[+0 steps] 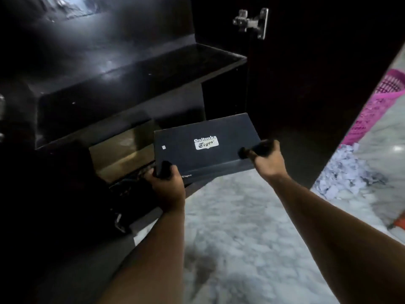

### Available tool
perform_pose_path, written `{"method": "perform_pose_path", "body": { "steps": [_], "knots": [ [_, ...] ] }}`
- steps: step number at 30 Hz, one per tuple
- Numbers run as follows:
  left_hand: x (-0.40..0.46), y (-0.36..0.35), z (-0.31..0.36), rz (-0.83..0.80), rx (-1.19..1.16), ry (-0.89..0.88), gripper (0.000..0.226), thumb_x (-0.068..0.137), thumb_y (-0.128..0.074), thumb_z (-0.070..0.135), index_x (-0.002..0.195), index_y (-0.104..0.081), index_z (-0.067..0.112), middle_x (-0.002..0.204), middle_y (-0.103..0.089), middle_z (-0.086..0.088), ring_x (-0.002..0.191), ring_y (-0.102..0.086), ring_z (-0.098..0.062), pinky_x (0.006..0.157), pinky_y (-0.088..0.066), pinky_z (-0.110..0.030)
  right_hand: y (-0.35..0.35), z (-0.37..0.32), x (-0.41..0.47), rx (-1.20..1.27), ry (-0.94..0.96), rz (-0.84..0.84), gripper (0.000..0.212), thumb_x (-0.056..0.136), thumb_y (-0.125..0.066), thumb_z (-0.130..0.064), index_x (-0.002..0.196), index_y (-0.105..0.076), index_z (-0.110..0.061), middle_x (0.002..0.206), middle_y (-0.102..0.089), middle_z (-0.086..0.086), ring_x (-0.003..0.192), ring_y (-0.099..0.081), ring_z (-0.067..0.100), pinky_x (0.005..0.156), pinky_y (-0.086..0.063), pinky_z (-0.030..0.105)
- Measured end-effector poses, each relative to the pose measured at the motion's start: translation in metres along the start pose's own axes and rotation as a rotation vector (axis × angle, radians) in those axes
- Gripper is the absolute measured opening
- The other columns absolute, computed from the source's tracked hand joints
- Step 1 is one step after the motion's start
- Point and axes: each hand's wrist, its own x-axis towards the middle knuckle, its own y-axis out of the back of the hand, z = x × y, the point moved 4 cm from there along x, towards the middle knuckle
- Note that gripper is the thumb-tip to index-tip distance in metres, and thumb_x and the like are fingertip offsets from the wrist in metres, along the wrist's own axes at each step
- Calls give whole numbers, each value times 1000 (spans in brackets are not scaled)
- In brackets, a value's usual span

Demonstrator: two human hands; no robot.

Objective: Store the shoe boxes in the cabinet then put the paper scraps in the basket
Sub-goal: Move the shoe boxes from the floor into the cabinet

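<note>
The dark Onitsuka Tiger shoe box (pixel 206 145) is clamped at its near corners by the left hand (pixel 167 183) and right hand (pixel 266 160), at the cabinet (pixel 114 62) mouth. Storing is under way; a push toward 11 o'clock, beside the brown box (pixel 122 150), is called for.

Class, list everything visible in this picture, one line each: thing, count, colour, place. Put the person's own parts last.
Shoe box: one, dark navy with a silver label, held at the cabinet's lower opening.
Cabinet: one, black, door open, left and centre.
Hinge: one, silver metal, on the cabinet door, top.
Brown box: one, inside the cabinet, left of the shoe box.
Basket: one, pink, right edge.
Paper scraps: one pile, white, on the floor below the basket.
Floor: grey-white marble.
Hands: two; left hand and right hand grip the shoe box's near corners.
</note>
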Motion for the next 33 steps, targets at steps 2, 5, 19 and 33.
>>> {"method": "perform_pose_path", "body": {
  "steps": [2,5,19,33],
  "knots": [
    [36,7,7,95,-79,-3,67,75,-65,41,116,-58,-11,107,-68,-30,98,-67,-42,83,-42,-30,-40,-28,22,65,79,-75,62,73,-92,-30,117,-50,-17,101,-64,-10,98,-65,14,93,-53,28],
    [91,21,7,139,-173,-2,66,80,-70,29,128,-52,-12,118,-61,-19,109,-59,-31,84,-38,-3,-110,-62,46,163,217,-144,48,83,-83,-8,119,-51,-8,100,-65,-8,87,-63,-6,90,-50,14],
    [251,25,-39,35,102,414,86,95,-44,69,155,-34,8,159,-38,-17,145,-39,-35,122,-28,-44,-300,-117,107,42,246,-332,54,95,-70,-38,141,-55,-15,134,-65,8,125,-60,27,109,-48,38],
    [168,11,-65,-39,328,427,77,103,-40,57,140,-49,-10,132,-55,-39,123,-56,-48,105,-45,-45,-262,-70,73,13,110,-207,90,83,-51,-82,145,-51,-15,138,-63,13,128,-59,31,110,-46,39]
  ]
}}
